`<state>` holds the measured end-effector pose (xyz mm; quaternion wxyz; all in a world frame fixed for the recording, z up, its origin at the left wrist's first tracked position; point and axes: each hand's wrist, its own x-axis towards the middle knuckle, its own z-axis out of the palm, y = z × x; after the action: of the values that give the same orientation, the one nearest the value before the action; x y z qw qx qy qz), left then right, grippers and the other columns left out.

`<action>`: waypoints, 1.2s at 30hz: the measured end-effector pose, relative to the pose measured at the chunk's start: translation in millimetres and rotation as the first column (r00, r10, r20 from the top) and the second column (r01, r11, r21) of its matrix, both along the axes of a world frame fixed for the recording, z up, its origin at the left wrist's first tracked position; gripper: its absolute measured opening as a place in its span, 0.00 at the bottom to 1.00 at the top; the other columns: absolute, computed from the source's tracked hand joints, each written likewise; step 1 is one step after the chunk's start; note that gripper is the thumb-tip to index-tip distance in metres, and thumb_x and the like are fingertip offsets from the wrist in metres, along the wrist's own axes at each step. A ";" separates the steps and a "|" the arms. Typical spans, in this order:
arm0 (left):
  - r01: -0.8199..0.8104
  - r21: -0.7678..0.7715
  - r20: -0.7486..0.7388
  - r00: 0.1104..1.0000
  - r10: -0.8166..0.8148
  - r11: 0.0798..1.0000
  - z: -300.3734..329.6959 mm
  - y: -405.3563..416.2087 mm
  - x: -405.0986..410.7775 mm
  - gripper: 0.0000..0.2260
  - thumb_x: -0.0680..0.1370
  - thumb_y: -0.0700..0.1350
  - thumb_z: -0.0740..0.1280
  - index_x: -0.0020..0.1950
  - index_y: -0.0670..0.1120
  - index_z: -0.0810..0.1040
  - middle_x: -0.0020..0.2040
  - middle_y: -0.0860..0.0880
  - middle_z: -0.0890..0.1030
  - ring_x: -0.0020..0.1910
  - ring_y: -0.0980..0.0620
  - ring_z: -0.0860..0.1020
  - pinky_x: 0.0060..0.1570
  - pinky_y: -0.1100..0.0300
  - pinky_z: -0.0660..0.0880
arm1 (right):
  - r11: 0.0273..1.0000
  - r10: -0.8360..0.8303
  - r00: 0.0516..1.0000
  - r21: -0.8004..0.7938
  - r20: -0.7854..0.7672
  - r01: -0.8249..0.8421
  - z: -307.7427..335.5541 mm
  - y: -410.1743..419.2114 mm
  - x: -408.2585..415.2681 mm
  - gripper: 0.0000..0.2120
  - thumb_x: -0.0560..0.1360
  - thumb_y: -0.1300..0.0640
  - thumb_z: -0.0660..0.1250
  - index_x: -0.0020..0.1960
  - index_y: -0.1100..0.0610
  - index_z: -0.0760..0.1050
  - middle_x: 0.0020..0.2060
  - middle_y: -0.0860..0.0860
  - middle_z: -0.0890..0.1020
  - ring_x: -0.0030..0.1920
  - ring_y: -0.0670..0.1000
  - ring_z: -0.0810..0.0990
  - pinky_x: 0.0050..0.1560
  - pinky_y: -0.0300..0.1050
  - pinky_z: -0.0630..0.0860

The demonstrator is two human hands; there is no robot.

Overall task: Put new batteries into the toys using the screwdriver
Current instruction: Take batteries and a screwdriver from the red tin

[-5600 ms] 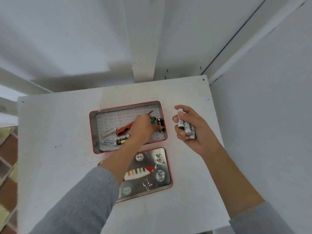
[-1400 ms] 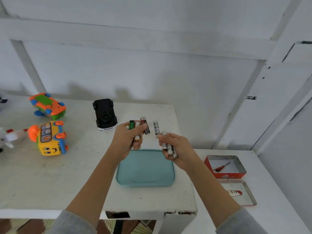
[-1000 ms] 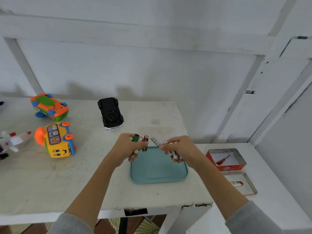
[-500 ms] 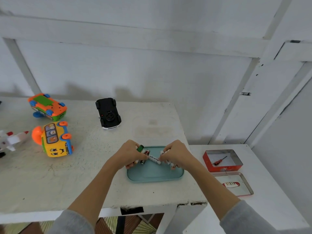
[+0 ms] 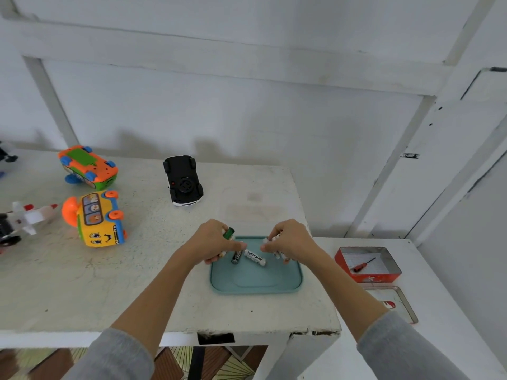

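Stock at this stage: we count two batteries lying loose in the teal tray (image 5: 255,283), one dark battery (image 5: 236,255) and one white battery (image 5: 255,257), side by side near its far edge. Our left hand (image 5: 212,242) curls round more batteries, a green-tipped battery (image 5: 228,233) standing out above the fingers; our right hand (image 5: 292,241) pinches a small bundle of white batteries (image 5: 277,253) low over the tray. We judge the batteries only partly unloaded. The toys sit untouched on the surface (image 5: 123,270): a black car (image 5: 183,181) on its roof, a yellow bus (image 5: 96,219), an orange and green vehicle (image 5: 87,167), a white plane (image 5: 24,218). The red-handled screwdriver (image 5: 362,265) lies in the red tin (image 5: 369,275) on the lower side surface, well apart from both hands. Left, by our estimate: every cover, every swap.
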<state>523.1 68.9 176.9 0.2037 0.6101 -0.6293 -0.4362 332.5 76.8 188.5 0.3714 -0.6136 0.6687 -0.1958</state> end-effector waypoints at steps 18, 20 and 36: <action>-0.072 -0.097 0.103 0.991 0.082 0.993 -5.9 2.0 -6.0 0.22 0.75 0.59 0.66 0.37 0.41 0.71 0.24 0.46 0.71 0.15 0.55 0.65 0.17 0.66 0.63 | 0.978 -0.067 0.980 -0.209 -0.188 0.027 -17.0 -1.4 -2.5 0.18 0.72 0.42 0.68 0.39 0.57 0.71 0.30 0.48 0.74 0.31 0.50 0.74 0.35 0.43 0.71; -0.073 -0.099 0.124 0.989 0.085 0.992 -6.3 1.8 -6.6 0.22 0.76 0.61 0.64 0.36 0.42 0.69 0.24 0.46 0.71 0.15 0.55 0.66 0.17 0.66 0.63 | 0.977 -0.070 0.981 -0.210 -0.180 0.031 -17.6 -2.1 -3.1 0.18 0.71 0.42 0.68 0.38 0.56 0.71 0.30 0.48 0.74 0.28 0.49 0.73 0.34 0.42 0.70; -0.036 -0.085 0.038 0.998 0.039 0.996 -0.6 2.1 -14.5 0.08 0.81 0.47 0.62 0.46 0.44 0.73 0.37 0.46 0.76 0.25 0.54 0.70 0.23 0.64 0.65 | 0.971 -0.170 0.952 -0.207 -0.253 0.118 -24.3 0.3 7.0 0.23 0.76 0.37 0.56 0.39 0.58 0.65 0.35 0.51 0.73 0.37 0.53 0.72 0.36 0.45 0.66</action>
<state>508.7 71.0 176.3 0.2248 0.6214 -0.6395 -0.3930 339.5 77.1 164.2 0.2016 -0.6164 0.7344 -0.2001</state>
